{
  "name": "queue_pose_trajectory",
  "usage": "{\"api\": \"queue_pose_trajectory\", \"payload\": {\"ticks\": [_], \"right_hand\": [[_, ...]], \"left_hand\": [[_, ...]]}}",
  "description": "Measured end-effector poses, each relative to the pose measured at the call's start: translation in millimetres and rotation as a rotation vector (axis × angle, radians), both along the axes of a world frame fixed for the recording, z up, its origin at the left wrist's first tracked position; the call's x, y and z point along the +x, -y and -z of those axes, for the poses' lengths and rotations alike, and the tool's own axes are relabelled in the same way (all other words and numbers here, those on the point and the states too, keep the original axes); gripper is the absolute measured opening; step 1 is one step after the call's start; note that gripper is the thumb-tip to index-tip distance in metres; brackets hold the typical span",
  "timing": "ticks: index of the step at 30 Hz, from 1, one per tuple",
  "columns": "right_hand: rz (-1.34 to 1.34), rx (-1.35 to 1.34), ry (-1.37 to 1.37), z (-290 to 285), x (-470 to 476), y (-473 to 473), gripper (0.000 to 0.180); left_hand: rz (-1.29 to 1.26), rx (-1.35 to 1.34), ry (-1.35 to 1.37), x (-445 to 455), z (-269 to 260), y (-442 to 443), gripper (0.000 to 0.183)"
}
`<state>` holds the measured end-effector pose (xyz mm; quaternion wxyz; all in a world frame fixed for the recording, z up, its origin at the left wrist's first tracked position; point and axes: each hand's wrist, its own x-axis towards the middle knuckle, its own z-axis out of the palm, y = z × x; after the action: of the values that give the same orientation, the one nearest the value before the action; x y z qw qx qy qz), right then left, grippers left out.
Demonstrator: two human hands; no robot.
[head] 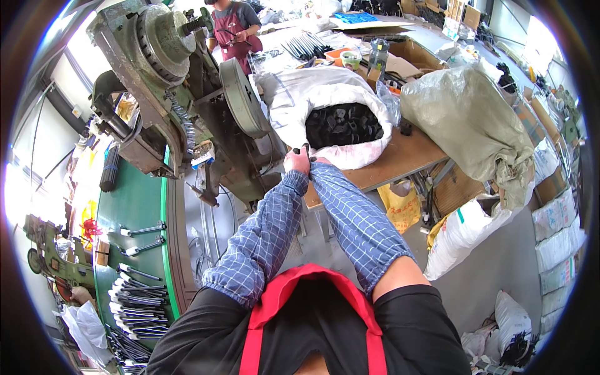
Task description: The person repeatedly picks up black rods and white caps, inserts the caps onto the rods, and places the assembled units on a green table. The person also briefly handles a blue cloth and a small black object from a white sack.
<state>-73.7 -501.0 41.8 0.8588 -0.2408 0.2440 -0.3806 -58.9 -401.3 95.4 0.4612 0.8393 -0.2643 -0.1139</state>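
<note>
My left hand [297, 161] and my right hand [319, 161] meet at the near left rim of an open white woven sack [347, 157] on a wooden table. Dark material shows at the fingertips of my left hand; whether it is a glove tip or a small part I cannot tell. My right hand is mostly hidden by its checked sleeve, and what its fingers do is unclear. Many small black plastic parts [344, 124] fill the sack. A large green press machine [187, 93] stands to the left of my hands.
A green conveyor belt [131, 206] on the left carries black rods with white ends [136, 304]. A tied greenish sack [464, 117] leans at the table's right. White sacks [464, 234] stand below. Across the table is a person in a red apron [232, 37].
</note>
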Motion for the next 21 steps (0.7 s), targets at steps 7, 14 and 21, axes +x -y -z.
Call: {"api": "queue_pose_trajectory", "payload": {"ticks": [7,14,21], "right_hand": [[-0.07,0.098,0.098,4.5,22.1,-106.8,0.031],[-0.553,-0.448,-0.613,65.2,72.7,38.7,0.028],[-0.25,-0.621,-0.764,25.9,36.7,-26.6,0.031]], "left_hand": [[-0.156,-0.003,0.173,51.1,-25.7,-56.3,0.046],[0.162,-0.436,-0.154,35.0,2.1,-30.8,0.04],[-0.043,-0.195,0.319,51.4,-69.3,-37.4,0.038]]}}
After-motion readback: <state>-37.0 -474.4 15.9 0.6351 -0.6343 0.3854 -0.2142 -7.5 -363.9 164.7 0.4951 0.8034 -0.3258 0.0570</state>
